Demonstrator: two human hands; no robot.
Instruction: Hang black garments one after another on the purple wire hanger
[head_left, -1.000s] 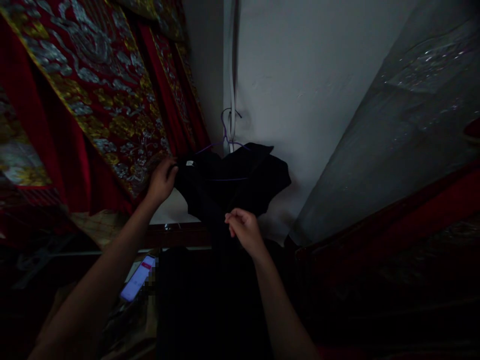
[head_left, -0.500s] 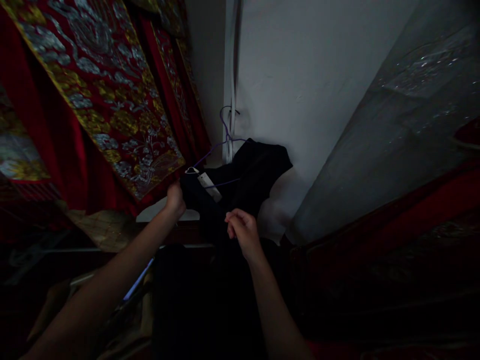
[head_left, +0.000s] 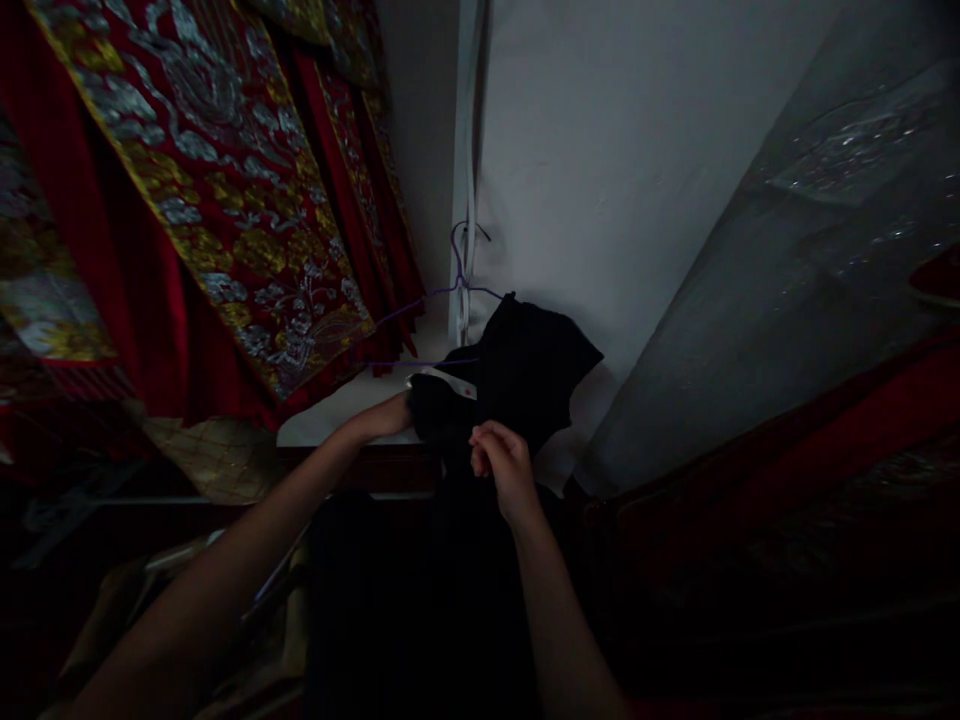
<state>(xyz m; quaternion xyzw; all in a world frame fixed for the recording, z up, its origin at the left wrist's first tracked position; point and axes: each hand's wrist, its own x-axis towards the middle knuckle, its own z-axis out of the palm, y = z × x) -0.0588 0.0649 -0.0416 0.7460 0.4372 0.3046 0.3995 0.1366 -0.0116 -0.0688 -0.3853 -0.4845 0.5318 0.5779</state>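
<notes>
A black garment (head_left: 536, 365) hangs by its right shoulder from a purple wire hanger (head_left: 420, 300), whose left arm is bare. The hanger's hook is up at a pale vertical strip by the wall. My left hand (head_left: 391, 415) is closed on the garment's left side, its fingers mostly hidden in the dark cloth. A white tag (head_left: 454, 383) with a small red mark lies against the cloth beside it. Lower and to the right, my right hand (head_left: 504, 465) has its fingers curled in a pinch on the front of the garment.
Red embroidered cloths (head_left: 247, 220) with gold and silver patterns hang at the left. A white wall (head_left: 600, 150) stands behind the hanger. Clear plastic sheeting (head_left: 765, 280) covers the right side, above red cloth (head_left: 825, 430). A pale ledge (head_left: 315, 415) runs below the embroidery.
My left hand has moved right with the garment's left side, which has come off the hanger's left arm. The tag has shifted right and turned. My right hand keeps its pinch.
</notes>
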